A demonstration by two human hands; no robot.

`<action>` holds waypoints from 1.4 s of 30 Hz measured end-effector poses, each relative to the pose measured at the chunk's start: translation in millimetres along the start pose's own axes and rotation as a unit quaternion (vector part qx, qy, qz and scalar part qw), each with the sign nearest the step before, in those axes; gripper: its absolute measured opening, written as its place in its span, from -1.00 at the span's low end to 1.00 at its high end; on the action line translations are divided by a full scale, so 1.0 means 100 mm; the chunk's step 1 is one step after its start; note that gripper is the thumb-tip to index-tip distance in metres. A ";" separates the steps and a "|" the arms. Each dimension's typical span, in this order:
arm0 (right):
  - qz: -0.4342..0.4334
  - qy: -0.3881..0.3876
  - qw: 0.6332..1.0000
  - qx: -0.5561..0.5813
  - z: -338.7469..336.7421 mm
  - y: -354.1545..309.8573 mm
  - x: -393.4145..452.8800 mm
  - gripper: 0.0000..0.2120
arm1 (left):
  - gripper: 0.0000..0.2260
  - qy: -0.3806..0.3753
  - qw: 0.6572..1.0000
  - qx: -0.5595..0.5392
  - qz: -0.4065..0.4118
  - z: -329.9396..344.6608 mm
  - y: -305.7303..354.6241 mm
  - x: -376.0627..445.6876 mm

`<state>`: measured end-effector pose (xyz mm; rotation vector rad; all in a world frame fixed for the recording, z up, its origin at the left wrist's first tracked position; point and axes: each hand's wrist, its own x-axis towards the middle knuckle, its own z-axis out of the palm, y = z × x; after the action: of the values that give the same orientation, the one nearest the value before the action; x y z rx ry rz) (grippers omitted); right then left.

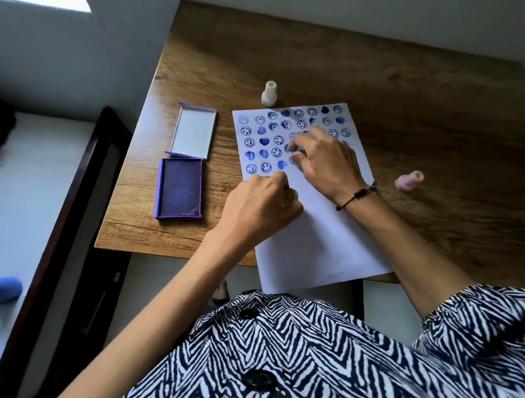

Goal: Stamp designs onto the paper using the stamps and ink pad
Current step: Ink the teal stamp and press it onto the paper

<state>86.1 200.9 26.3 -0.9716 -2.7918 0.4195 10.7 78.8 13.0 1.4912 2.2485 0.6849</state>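
Here, on the white stamped paper sheet (314, 226), my left hand (264, 204) clamps a yellow round stamp (289, 196); my right hand's (323, 162) blurred fingers pinch something I cannot identify.

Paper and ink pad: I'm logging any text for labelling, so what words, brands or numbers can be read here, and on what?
No readable text anywhere.
Paper: only blue stamped pictures, smiley faces and hearts; some round marks may hold tiny lettering, too blurred to read.
Ink pad: no label visible.
Lid: faint marks inside, unreadable.
White stamp and pink stamp: nothing legible.
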 end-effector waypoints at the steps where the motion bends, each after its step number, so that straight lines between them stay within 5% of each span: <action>1: 0.015 0.034 0.999 0.037 -0.04 0.04 -0.03 -0.86 | -0.78 0.004 1.000 -0.001 -0.001 -0.01 0.00 0.01; 5: 0.075 0.187 0.964 0.172 -0.17 0.17 -0.33 -0.81 | -0.78 0.011 1.000 -0.012 -0.010 -0.03 0.02 -0.01; 10: 0.104 0.155 0.943 0.277 -0.09 0.11 -0.59 -0.85 | -0.82 0.010 0.994 -0.108 -0.019 -0.12 0.02 -0.02; 15: 0.127 0.109 0.885 0.435 -0.04 -0.11 -0.66 -0.84 | -0.90 0.021 0.903 -0.420 -0.085 -0.15 0.04 -0.12; 20: 0.109 0.102 0.884 0.443 -0.06 -0.24 -0.67 -0.88 | -0.88 -0.001 0.846 -0.524 -0.095 -0.12 0.08 -0.14; 36: 0.101 0.184 0.880 0.426 -0.06 -0.30 -0.61 -0.90 | -0.89 0.074 0.897 -0.433 -0.053 -0.11 0.20 -0.05; 40: 0.070 0.150 0.913 0.373 -0.13 -0.22 -0.34 -0.89 | -0.81 0.108 0.936 -0.329 -0.067 -0.13 0.15 0.15; 42: 0.045 0.151 0.939 0.306 -0.16 -0.13 -0.04 -0.89 | -0.78 0.146 0.926 -0.331 -0.105 -0.14 0.14 0.29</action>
<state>85.2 192.4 44.9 -0.9102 -2.1333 0.9816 2.7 107.7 32.0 0.8458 2.0098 1.4855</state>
